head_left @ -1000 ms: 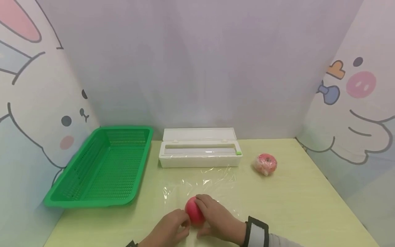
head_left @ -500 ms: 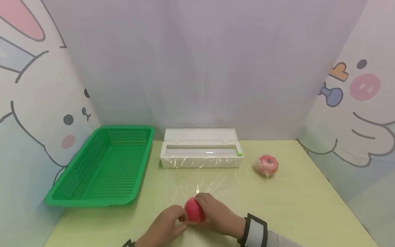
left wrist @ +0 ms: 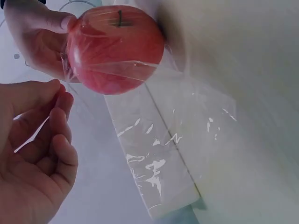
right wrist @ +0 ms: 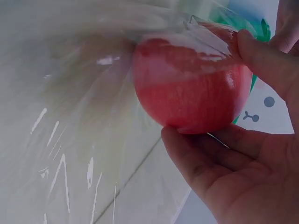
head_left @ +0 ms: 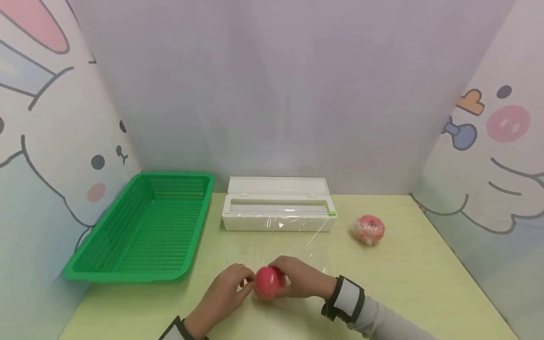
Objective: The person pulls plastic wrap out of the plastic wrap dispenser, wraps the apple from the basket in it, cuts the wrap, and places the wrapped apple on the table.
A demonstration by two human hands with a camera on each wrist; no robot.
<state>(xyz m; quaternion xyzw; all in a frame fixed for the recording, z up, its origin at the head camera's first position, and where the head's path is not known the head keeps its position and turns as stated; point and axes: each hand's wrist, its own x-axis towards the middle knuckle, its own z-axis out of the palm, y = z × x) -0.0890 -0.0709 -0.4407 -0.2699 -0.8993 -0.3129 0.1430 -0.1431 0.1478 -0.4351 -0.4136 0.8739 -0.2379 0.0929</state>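
Observation:
In the head view a red apple (head_left: 267,282) is gripped from its right side by my right hand (head_left: 303,278), thumb and fingers curled round it. Clear plastic film (right wrist: 70,140) lies over part of the apple (right wrist: 191,88) in the right wrist view. At the apple's left, my left hand (head_left: 225,293) has thumb and forefinger together; in the left wrist view this hand (left wrist: 37,149) pinches a bit of film drawn from the apple (left wrist: 117,51). More film spreads from the apple toward a white dispenser box (head_left: 278,223), whose lid stands raised.
A green basket (head_left: 199,231) stands on the left of the pale yellow table (head_left: 403,278). Another red, film-wrapped item (head_left: 369,230) sits right of the box. Printed cartoon panels flank the table, with a plain curtain (head_left: 276,94) behind.
Both hands and the apple have moved slightly up in the head view, and the apple has turned a little. The film in front of the box lies differently. The camera view has shifted slightly.

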